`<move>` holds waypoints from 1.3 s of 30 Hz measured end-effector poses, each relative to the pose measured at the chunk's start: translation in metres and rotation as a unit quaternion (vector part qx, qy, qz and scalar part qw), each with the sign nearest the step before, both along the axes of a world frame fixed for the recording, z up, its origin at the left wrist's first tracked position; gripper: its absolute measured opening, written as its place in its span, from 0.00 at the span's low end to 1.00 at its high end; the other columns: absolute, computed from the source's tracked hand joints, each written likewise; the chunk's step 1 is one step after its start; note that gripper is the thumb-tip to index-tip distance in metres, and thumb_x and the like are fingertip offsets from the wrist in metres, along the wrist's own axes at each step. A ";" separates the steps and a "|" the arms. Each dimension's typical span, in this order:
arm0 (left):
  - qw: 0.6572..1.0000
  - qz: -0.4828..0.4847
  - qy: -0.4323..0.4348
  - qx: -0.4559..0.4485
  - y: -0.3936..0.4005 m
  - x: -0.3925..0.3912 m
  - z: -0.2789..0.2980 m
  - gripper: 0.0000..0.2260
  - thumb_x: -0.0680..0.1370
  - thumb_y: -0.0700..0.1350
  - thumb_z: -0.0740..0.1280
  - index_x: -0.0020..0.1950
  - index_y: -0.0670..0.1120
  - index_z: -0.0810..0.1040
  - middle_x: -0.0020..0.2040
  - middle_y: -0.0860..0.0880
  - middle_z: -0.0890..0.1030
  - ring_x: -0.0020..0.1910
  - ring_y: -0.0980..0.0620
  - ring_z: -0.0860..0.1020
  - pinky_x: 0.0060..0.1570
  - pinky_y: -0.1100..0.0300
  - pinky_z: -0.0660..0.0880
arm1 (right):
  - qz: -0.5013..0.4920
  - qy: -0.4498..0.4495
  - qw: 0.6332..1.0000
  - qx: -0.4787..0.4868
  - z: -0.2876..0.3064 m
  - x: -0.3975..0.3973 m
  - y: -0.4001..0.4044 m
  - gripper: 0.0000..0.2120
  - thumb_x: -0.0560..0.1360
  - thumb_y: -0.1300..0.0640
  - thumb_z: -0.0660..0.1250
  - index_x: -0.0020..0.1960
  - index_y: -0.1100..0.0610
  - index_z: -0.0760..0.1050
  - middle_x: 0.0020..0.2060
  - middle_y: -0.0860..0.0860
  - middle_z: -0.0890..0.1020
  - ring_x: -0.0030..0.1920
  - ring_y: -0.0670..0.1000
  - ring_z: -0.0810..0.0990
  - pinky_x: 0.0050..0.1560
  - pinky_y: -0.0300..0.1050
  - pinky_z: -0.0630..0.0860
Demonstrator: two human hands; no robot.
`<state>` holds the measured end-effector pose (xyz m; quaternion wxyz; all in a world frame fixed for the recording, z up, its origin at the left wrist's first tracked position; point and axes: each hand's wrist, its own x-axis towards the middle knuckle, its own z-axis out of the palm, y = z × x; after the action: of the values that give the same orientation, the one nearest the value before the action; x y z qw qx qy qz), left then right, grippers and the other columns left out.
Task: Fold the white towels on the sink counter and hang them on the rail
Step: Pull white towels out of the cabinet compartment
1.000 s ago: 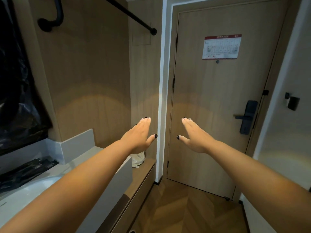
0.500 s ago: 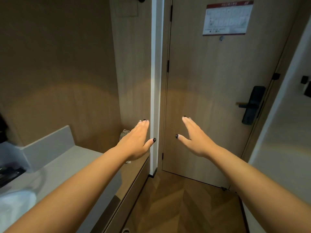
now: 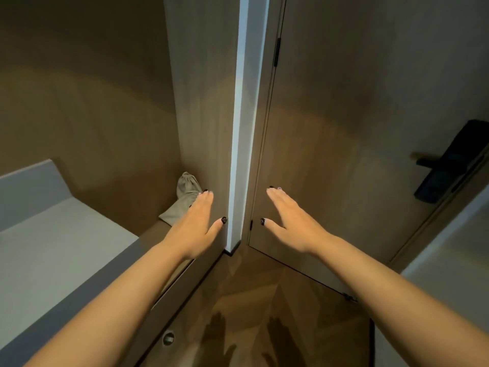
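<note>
My left hand [image 3: 194, 225] and my right hand [image 3: 289, 221] are stretched out in front of me, palms down, fingers straight and together, holding nothing. They hover in the air above the floor, side by side with a gap between them. The grey sink counter [image 3: 53, 250] lies at the left, under my left forearm. No white towel and no rail are in view. A small pale cloth bag [image 3: 182, 200] sits on the low wooden shelf in the corner, just beyond my left fingertips.
A wooden door [image 3: 357, 128] with a black lock handle [image 3: 449, 165] stands ahead on the right. A white wall edge [image 3: 242, 128] divides it from the wood-panelled niche. Herringbone wood floor [image 3: 251, 313] lies below, with a round floor fitting [image 3: 168, 338].
The view has tilted downward and swung left: the black rail, the door notice and the sink basin have left the frame. Both hands stay outstretched and flat.
</note>
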<state>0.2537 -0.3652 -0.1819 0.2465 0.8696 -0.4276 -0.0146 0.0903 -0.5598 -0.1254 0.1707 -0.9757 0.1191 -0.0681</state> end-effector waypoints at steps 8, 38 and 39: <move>0.995 0.067 0.044 0.051 -0.019 0.045 -0.064 0.33 0.83 0.59 0.54 0.81 0.48 0.42 0.81 0.52 0.44 0.79 0.56 0.43 0.73 0.60 0.47 | 0.068 0.048 0.996 0.044 -0.064 0.082 -0.042 0.34 0.82 0.45 0.59 0.81 0.50 0.45 0.80 0.45 0.48 0.79 0.45 0.44 0.76 0.46 0.50; 0.907 0.342 0.215 0.118 -0.100 0.103 -0.300 0.30 0.83 0.55 0.56 0.81 0.44 0.50 0.81 0.45 0.47 0.80 0.49 0.46 0.76 0.57 0.47 | 0.322 0.291 0.896 0.096 -0.318 0.314 -0.145 0.34 0.82 0.50 0.60 0.81 0.55 0.46 0.80 0.50 0.49 0.79 0.50 0.47 0.77 0.52 0.55; 0.903 0.351 0.217 0.119 -0.101 0.100 -0.307 0.30 0.83 0.55 0.56 0.81 0.44 0.50 0.81 0.45 0.47 0.80 0.49 0.45 0.76 0.57 0.47 | 0.330 0.294 0.892 0.094 -0.327 0.317 -0.147 0.34 0.82 0.50 0.60 0.81 0.55 0.46 0.80 0.50 0.49 0.79 0.50 0.47 0.77 0.52 0.54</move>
<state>0.3539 -0.4663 -0.4890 0.2169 0.9616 -0.0253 -0.1662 0.4070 -0.7068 -0.4520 0.2313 -0.9137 -0.1588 0.2941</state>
